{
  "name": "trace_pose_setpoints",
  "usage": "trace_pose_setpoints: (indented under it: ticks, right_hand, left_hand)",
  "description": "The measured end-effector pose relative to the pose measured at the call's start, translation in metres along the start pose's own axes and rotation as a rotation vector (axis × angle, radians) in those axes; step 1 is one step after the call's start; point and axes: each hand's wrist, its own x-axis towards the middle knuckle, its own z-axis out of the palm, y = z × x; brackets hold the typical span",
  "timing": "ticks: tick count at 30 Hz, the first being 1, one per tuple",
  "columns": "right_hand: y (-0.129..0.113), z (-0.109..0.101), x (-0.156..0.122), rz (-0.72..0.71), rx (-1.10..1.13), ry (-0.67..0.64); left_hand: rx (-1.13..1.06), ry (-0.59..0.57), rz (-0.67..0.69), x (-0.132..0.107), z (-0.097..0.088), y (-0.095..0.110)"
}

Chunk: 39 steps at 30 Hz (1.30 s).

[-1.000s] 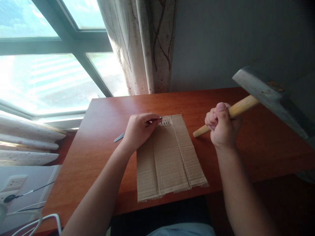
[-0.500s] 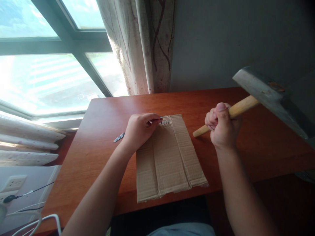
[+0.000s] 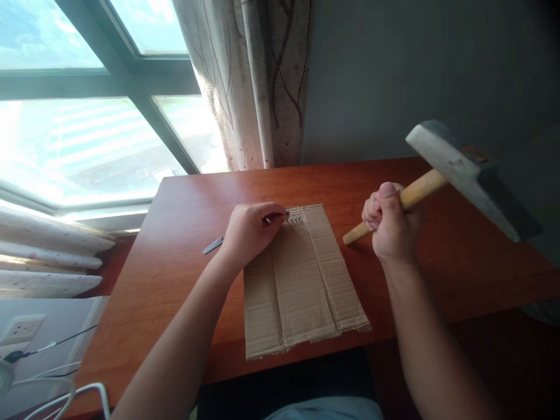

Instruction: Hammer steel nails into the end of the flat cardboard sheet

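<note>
My right hand point(image 3: 396, 227) is wrapped round the wooden handle of a hammer point(image 3: 424, 188), thumb along the top. Its steel head is raised above the right side of the table. At the far end of a flat cardboard sheet point(image 3: 301, 286), my left hand point(image 3: 251, 230) is closed in a pinch on what appears to be a nail; only a small dark tip shows at the fingertips. Several short nails point(image 3: 296, 220) stick up from the cardboard just beside those fingers. Left of my left wrist lies a small bundle of loose nails point(image 3: 213, 245).
The cardboard rests on a reddish wooden table point(image 3: 175, 221). A window point(image 3: 96, 146) and a patterned curtain point(image 3: 262, 87) stand behind it on the left. At lower left are a wall socket point(image 3: 24, 329) and white cables point(image 3: 102, 394).
The hammer and my right hand have shifted slightly to the left, with the hammer head tipping a little that way. My left hand holds its place at the cardboard's far end.
</note>
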Motion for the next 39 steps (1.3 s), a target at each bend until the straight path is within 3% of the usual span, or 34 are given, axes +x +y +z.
trace_pose_setpoints:
  ticks: [3,9,14,19,24,39]
  right_hand:
    - [-0.003,0.002,0.005,0.037,-0.046,-0.077]
    - [-0.016,-0.004,0.01,0.265,-0.301,-0.419]
    - [-0.023,-0.005,0.011,0.15,-0.6,-0.706]
    - [-0.045,0.002,0.016,0.0,-0.774,-0.723]
    - [-0.066,0.009,0.018,0.039,-0.745,-0.798]
    - [-0.062,0.017,0.016,0.006,-0.863,-0.83]
  left_hand:
    - [0.019,0.007,0.0,0.0,0.001,0.0]
    - [0.004,0.008,0.01,-0.001,0.001,-0.001]
    - [0.009,0.015,0.017,-0.002,0.002,-0.001]
    - [0.013,0.011,0.005,-0.003,0.003,-0.001]
    - [0.029,-0.005,-0.012,-0.003,0.005,-0.003]
    - [0.016,-0.035,-0.03,-0.002,0.004,-0.003]
